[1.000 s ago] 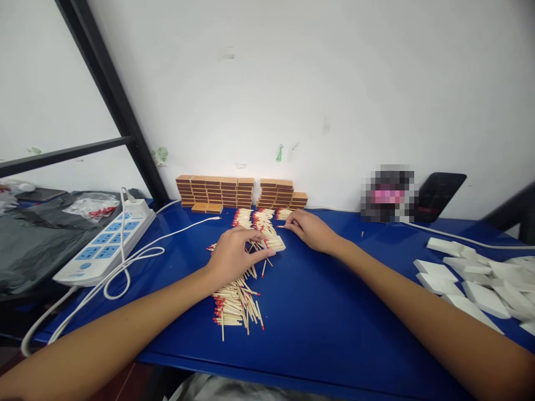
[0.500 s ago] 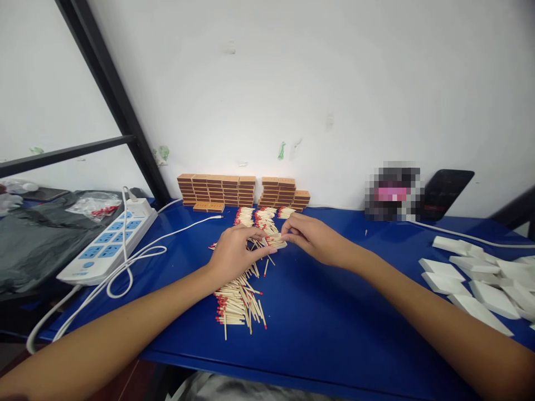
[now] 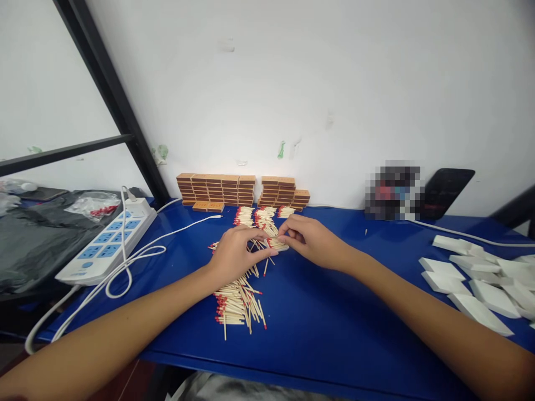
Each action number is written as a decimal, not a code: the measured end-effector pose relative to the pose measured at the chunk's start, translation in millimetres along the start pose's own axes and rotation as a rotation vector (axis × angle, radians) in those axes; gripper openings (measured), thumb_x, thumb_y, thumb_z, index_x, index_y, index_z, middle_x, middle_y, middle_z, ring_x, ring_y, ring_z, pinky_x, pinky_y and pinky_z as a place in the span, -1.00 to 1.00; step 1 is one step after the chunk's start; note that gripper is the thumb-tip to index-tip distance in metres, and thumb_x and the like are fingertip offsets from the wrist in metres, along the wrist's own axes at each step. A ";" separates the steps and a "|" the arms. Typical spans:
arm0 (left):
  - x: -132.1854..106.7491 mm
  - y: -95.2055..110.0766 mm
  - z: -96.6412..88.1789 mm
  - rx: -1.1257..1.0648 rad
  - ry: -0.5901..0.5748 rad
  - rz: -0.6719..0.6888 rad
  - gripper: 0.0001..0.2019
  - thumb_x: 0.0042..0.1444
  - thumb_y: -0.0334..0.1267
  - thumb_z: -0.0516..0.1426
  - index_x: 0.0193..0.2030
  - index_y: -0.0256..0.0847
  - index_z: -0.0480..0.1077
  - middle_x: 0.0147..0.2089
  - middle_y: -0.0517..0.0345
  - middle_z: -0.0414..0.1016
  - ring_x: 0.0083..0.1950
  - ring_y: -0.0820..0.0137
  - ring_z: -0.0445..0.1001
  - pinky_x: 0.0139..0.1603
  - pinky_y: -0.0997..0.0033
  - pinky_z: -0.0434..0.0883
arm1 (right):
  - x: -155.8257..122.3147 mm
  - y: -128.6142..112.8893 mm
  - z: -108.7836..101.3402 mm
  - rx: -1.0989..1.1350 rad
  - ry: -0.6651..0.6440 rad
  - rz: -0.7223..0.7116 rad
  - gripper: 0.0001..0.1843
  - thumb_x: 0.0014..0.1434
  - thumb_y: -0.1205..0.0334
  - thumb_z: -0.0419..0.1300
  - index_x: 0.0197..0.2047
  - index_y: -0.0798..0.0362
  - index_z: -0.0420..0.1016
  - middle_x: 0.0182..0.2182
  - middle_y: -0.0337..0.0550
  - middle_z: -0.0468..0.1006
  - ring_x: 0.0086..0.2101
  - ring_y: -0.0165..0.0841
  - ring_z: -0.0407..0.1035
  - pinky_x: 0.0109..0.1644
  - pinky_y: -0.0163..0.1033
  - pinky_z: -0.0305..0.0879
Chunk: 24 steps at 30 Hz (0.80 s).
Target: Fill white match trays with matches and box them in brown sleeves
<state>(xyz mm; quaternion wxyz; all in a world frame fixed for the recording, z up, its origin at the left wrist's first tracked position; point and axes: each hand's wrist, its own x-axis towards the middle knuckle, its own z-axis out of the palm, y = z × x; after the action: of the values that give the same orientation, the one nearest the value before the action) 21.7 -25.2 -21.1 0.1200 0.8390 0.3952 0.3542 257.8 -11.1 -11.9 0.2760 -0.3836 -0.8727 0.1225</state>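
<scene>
My left hand (image 3: 234, 253) rests curled on a heap of red-tipped matches (image 3: 238, 298) on the blue table (image 3: 326, 312), its fingers holding a small bundle of matches (image 3: 276, 243). My right hand (image 3: 307, 239) meets it from the right, its fingertips pinched on the same bundle. Behind the hands lie neat rows of matches (image 3: 261, 216) with red heads.
Stacked brown matchboxes (image 3: 240, 191) line the wall. A white power strip (image 3: 104, 239) and its cables (image 3: 137, 259) lie at the left. White box trays (image 3: 480, 278) are piled at the right. A dark phone (image 3: 445, 192) leans against the wall.
My right hand has moved from the far matches back toward me and closed on the bundle that my left hand holds. My left hand has stayed in place.
</scene>
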 end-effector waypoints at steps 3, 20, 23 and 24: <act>-0.3 0.0 0.2 -0.009 -0.009 -0.001 -0.69 0.10 0.01 0.37 -0.08 -0.05 0.61 -0.11 0.15 0.68 -0.13 0.26 0.62 -0.09 0.29 0.50 | 1.1 2.9 -0.4 0.033 0.034 0.039 -0.90 0.35 0.18 0.18 -0.16 0.00 0.48 -0.38 -0.23 0.36 -0.40 -0.38 0.25 -0.29 -0.27 0.18; -1.1 3.3 -1.3 -0.061 -0.076 0.021 -0.71 0.10 -0.03 0.38 -0.08 -0.07 0.60 -0.11 0.18 0.67 -0.06 0.28 0.59 0.00 0.28 0.46 | 1.9 4.1 0.1 0.154 -0.050 0.091 -0.82 0.26 0.09 0.28 -0.19 0.02 0.52 -0.40 -0.26 0.38 -0.44 -0.43 0.24 -0.34 -0.30 0.19; -1.0 3.6 -1.1 -0.062 -0.080 0.023 -0.70 0.09 -0.03 0.38 -0.08 -0.08 0.60 -0.11 0.18 0.66 -0.06 0.27 0.58 0.00 0.28 0.45 | 1.9 4.7 -1.0 0.175 -0.073 0.091 -0.79 0.24 0.06 0.30 -0.19 0.03 0.53 -0.37 -0.24 0.40 -0.43 -0.43 0.25 -0.34 -0.29 0.20; -1.0 3.6 -1.0 -0.062 -0.081 0.026 -0.70 0.10 -0.03 0.38 -0.09 -0.08 0.60 -0.11 0.18 0.66 -0.06 0.27 0.58 0.00 0.27 0.45 | 1.8 4.6 -1.5 0.177 -0.082 0.092 -0.78 0.24 0.05 0.30 -0.19 0.03 0.53 -0.37 -0.24 0.41 -0.43 -0.43 0.25 -0.34 -0.29 0.20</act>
<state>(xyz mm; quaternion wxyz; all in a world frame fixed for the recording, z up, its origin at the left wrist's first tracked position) 22.7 -28.4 -19.1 0.1571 0.8536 0.3680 0.3335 260.4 -6.7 -12.0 0.2668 -0.3919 -0.8506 0.2274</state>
